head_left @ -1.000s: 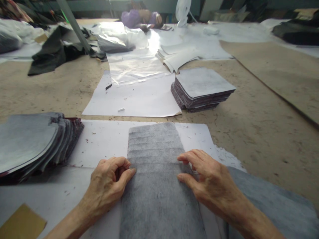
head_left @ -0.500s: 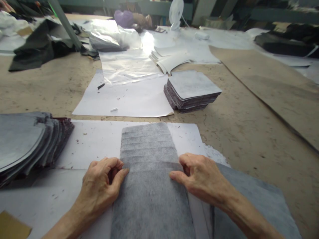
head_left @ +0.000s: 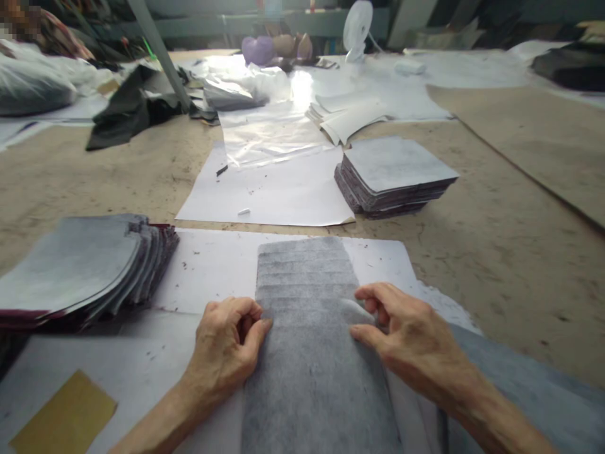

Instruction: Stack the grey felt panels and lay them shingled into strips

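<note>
A long grey fabric piece (head_left: 316,372) with several crosswise creases near its far end lies in front of me. Its left edge is pinched between the thumb and curled fingers of my left hand (head_left: 231,337). At the opposite edge, my right hand (head_left: 401,328) has its thumb on top of the cloth and its other fingers bent at the side. Between that thumb and forefinger a bit of the edge bulges up. White paper (head_left: 212,271) lies underneath the piece.
On the left is a stack of curved grey pieces (head_left: 80,258), with a tan card (head_left: 66,410) nearer me. Another stack of grey pieces (head_left: 401,164) stands beyond, to the right. More grey cloth (head_left: 529,384) lies by my right forearm. A slanted metal pole (head_left: 158,53) rises at the back left.
The view has swung left, so everything sits further right in it. The right thumb and forefinger have spread apart, and the cloth edge between them has lifted. My left hand keeps its pinch.
</note>
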`<move>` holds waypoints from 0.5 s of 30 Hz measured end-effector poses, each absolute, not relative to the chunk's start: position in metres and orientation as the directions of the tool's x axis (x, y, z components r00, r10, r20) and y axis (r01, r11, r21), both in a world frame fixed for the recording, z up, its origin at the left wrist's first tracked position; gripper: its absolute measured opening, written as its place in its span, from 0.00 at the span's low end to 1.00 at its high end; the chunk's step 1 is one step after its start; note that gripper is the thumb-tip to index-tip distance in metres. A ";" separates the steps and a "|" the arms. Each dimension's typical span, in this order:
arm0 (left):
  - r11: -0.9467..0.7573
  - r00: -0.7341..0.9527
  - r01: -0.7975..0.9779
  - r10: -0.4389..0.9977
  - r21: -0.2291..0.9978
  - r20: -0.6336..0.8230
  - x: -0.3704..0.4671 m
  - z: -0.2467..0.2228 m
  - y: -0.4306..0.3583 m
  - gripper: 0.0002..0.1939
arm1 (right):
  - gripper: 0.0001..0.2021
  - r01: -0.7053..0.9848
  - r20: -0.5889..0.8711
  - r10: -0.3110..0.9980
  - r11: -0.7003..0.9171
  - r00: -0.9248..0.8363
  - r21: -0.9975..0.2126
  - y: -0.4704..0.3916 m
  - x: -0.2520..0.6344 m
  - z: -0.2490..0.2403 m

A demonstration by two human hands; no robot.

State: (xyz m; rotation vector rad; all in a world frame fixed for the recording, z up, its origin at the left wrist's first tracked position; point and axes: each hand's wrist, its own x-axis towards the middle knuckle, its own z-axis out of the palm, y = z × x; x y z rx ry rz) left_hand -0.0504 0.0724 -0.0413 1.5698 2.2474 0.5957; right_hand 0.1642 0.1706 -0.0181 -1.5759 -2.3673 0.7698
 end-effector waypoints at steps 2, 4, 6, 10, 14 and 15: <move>0.300 -0.338 0.805 0.941 0.512 -0.019 -0.049 -0.041 0.072 0.07 | 0.10 0.815 -0.166 0.900 0.270 -0.402 -0.512 0.175 0.165 -0.020; 0.291 -0.337 0.811 0.941 0.508 0.000 -0.048 -0.043 0.071 0.07 | 0.05 0.801 -0.144 0.885 0.317 -0.442 -0.508 0.176 0.166 -0.022; 0.270 -0.332 0.814 0.943 0.514 0.029 -0.047 -0.045 0.069 0.06 | 0.08 0.772 -0.087 0.872 0.376 -0.482 -0.512 0.174 0.167 -0.024; 0.189 -0.296 0.804 0.950 0.563 0.104 -0.050 -0.047 0.067 0.12 | 0.12 0.758 -0.027 0.882 0.389 -0.471 -0.524 0.167 0.168 -0.028; 0.192 -0.259 0.787 0.965 0.586 0.032 -0.056 -0.042 0.074 0.13 | 0.14 0.775 -0.047 0.890 0.368 -0.453 -0.514 0.166 0.167 -0.031; 0.207 -0.259 0.781 0.966 0.590 0.004 -0.057 -0.039 0.077 0.10 | 0.15 0.778 -0.051 0.891 0.364 -0.451 -0.512 0.167 0.167 -0.031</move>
